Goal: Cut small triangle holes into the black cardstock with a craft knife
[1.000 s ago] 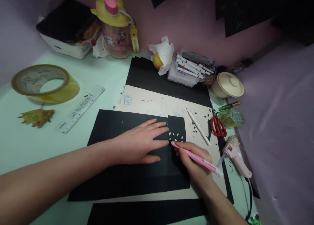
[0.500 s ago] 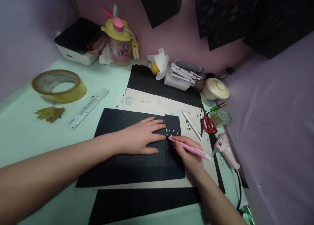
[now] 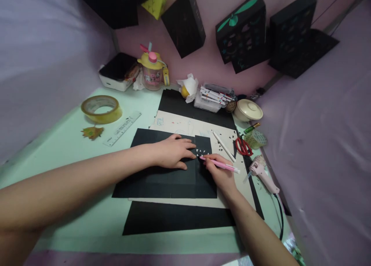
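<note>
— The fingers (image 3: 185, 144) of the left hand (image 3: 172, 154) lie spread flat, holding nothing, pressing down on the black paper (image 3: 162, 173). See that?

— Yes. And the right hand (image 3: 220, 175) has its fingers pinched narrow around a pink craft knife (image 3: 220, 164), tip down on the paper just beside the left fingertips.

— Where the tip meets the sheet there's a cluster of small triangular cut-outs (image 3: 203, 153), pale against the black.

— The black paper itself lies on a beige board (image 3: 185, 127), and that on a bigger black sheet (image 3: 179, 217) on the pale green worktop (image 3: 58, 154).

— Right of the hands: a white pen (image 3: 223, 146) on the board, red scissors (image 3: 242, 146), a pink glue gun (image 3: 262, 173) with its cord running toward the near edge.

— At the back, a box of markers (image 3: 213, 98), a cream lidded bowl (image 3: 248, 109), a yellow drinking bottle (image 3: 152, 70).

— Left side: a tape roll (image 3: 101, 109), a clear ruler (image 3: 123, 128), and a leaf-shaped scrap (image 3: 92, 132) near them. Black paper boxes (image 3: 242, 32) hang on the pink wall.
</note>
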The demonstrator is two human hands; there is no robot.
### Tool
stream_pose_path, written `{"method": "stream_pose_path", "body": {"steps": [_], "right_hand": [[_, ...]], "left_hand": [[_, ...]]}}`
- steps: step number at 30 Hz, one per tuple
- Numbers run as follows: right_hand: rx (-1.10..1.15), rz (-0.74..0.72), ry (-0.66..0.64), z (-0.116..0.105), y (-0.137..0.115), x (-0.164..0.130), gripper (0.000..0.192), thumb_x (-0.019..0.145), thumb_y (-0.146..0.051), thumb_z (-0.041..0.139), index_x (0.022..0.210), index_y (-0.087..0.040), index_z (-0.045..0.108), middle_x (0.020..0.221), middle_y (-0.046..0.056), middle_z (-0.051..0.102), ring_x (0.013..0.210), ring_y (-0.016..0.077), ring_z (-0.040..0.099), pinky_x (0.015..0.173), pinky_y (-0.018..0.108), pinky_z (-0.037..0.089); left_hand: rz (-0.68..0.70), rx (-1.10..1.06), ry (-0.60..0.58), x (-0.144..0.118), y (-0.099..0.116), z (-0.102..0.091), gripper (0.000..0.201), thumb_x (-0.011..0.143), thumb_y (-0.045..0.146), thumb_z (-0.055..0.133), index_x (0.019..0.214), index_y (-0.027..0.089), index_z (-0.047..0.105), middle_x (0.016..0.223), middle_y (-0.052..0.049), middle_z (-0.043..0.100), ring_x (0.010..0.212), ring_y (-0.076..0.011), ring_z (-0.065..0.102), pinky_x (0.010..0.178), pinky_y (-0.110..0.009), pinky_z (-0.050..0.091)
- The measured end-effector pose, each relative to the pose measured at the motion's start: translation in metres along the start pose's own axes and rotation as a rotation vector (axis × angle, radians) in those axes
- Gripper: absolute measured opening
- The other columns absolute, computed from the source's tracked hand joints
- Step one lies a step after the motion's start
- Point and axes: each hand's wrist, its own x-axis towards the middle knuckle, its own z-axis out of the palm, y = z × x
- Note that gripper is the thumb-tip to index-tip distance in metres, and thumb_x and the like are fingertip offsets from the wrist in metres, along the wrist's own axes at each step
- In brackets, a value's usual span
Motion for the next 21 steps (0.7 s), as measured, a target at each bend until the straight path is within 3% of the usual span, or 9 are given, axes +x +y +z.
{"method": "stream_pose_path", "body": {"steps": [4,7,11,15,21], "right_hand": [[0.056,0.0,-0.004,-0.001,0.005,-0.001,0.02,0.081,-0.031,0.06,0.086,-0.017,0.075,0.074,0.005,0.072,0.067,0.0179,0.065,0.062,0.028,0.05],[0.153,0.017,0.066,-0.002,0.01,-0.001,0.021,0.083,-0.033,0.061,0.089,-0.018,0.074,0.075,0.004,0.071,0.067,0.0168,0.064,0.06,0.026,0.049],[0.265,0.046,0.201,-0.002,0.015,0.002,0.024,0.084,-0.038,0.062,0.089,-0.017,0.073,0.071,0.003,0.068,0.062,0.0153,0.06,0.053,0.025,0.045],[0.289,0.103,0.169,-0.001,0.013,0.004,0.025,0.084,-0.039,0.062,0.091,-0.017,0.073,0.071,0.003,0.067,0.058,0.0135,0.056,0.051,0.024,0.043],[0.172,0.093,0.139,0.0,0.009,0.003,0.022,0.085,-0.035,0.06,0.09,-0.018,0.073,0.076,0.004,0.069,0.067,0.0161,0.061,0.06,0.027,0.048]], "left_hand": [[-0.074,-0.135,0.009,0.016,0.003,-0.015,0.022,0.08,0.033,0.07,0.1,0.024,0.07,0.115,-0.006,0.067,0.11,-0.0235,0.06,0.095,-0.034,0.038],[-0.133,-0.178,0.091,0.03,0.002,-0.011,0.021,0.084,0.027,0.065,0.103,0.019,0.068,0.101,-0.006,0.068,0.095,-0.0194,0.062,0.083,-0.027,0.043],[-0.141,-0.207,0.168,0.042,0.003,0.011,0.018,0.084,0.015,0.062,0.1,0.017,0.068,0.101,-0.007,0.064,0.1,-0.02,0.059,0.088,-0.028,0.043],[-0.141,-0.233,0.216,0.045,0.004,0.025,0.012,0.084,0.01,0.06,0.091,0.017,0.067,0.098,-0.007,0.06,0.1,-0.0205,0.055,0.09,-0.03,0.042],[-0.13,-0.245,0.234,0.044,0.004,0.03,0.012,0.089,0.014,0.052,0.085,0.016,0.063,0.096,-0.007,0.055,0.095,-0.0206,0.049,0.086,-0.032,0.04]]}}
